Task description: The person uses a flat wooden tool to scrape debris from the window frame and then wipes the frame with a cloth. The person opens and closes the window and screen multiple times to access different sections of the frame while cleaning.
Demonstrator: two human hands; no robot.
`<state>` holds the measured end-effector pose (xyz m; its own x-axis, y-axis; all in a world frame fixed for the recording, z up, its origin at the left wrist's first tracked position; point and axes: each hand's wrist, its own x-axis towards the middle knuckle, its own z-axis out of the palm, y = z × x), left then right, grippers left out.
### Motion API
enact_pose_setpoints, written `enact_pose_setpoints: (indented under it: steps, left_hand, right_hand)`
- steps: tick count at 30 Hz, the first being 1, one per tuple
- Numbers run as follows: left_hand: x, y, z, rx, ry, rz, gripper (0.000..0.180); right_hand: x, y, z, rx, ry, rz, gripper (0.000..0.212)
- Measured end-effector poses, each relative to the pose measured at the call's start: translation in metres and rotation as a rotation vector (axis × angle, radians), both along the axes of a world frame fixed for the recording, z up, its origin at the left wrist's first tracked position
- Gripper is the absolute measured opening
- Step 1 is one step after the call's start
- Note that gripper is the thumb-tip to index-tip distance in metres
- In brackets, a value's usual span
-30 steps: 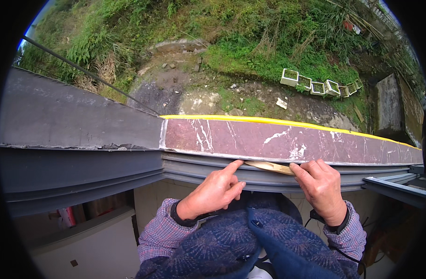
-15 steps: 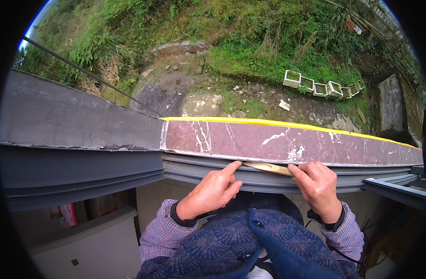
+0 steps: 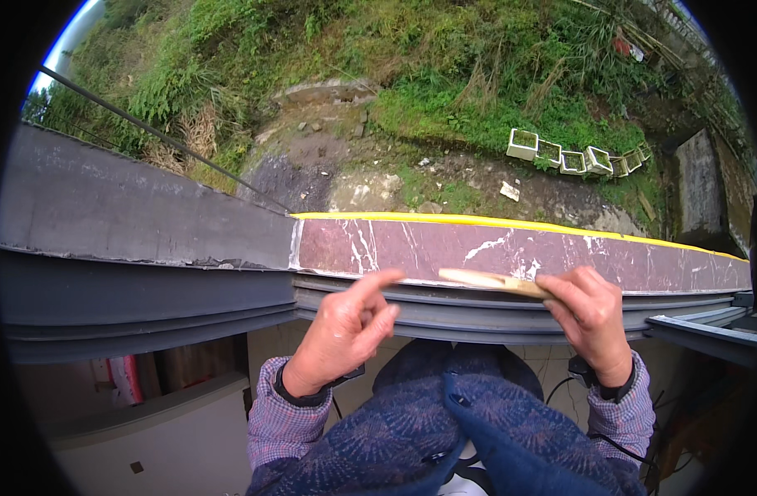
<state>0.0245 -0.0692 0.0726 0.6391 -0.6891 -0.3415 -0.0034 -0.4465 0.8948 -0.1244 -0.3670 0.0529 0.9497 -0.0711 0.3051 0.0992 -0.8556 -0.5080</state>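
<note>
My right hand (image 3: 591,312) pinches one end of a flat, pale wooden stick (image 3: 494,280). The stick points left, its free end above the reddish, white-veined stone sill (image 3: 444,248). To the left, apart from the stick, my left hand (image 3: 345,329) holds nothing; its index finger reaches out over the sill's near edge, the thumb stands apart and the other fingers are bent. Below both hands runs the grey window track (image 3: 444,311) with its long grooves.
A yellow strip (image 3: 477,220) edges the sill's far side, with a drop to the ground beyond. A dark grey ledge (image 3: 130,194) lies left, and a sliding frame (image 3: 705,325) right. Several white planter boxes (image 3: 523,144) stand below. A dark cable (image 3: 163,136) slants across the upper left.
My left hand has drawn back left, off the stick's end. My right hand has moved right and slightly up, lifting the stick away from the track.
</note>
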Motion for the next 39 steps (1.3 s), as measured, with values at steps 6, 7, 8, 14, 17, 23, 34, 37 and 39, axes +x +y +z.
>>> enact_pose_setpoints:
  steps: [6,7,8,14,17,23,34,37,39]
  left_hand:
    - [-0.010,0.002,-0.040,0.121,-0.220,-0.164,0.042]
    - [-0.009,0.002,-0.043,0.152,-0.221,-0.183,0.044]
    - [-0.007,0.001,-0.046,0.183,-0.223,-0.202,0.045]
    - [-0.001,-0.005,-0.049,0.192,-0.229,-0.319,0.051]
    - [-0.003,-0.006,-0.050,0.166,-0.257,-0.319,0.052]
    - [-0.003,-0.004,-0.051,0.170,-0.228,-0.306,0.052]
    - [-0.001,0.004,-0.006,-0.076,-0.160,-0.010,0.058]
    - [0.002,0.006,-0.006,-0.064,-0.154,0.050,0.048]
    - [0.004,0.008,-0.014,0.038,-0.186,-0.071,0.042]
  right_hand:
    - [-0.010,-0.002,0.015,-0.151,0.101,0.104,0.034]
    - [-0.009,0.000,0.014,-0.183,0.112,0.103,0.033]
    - [-0.008,0.002,0.012,-0.211,0.133,0.098,0.033]
    - [-0.001,0.018,0.005,-0.289,0.125,0.115,0.034]
    - [-0.001,0.030,0.000,-0.258,0.113,0.097,0.036]
    - [-0.002,0.045,-0.014,-0.225,0.126,0.077,0.041]
    - [0.001,0.032,-0.008,0.088,-0.112,-0.088,0.042]
    - [-0.002,0.019,0.003,-0.036,0.010,-0.013,0.038]
    - [-0.005,0.013,0.011,-0.099,0.045,0.053,0.036]
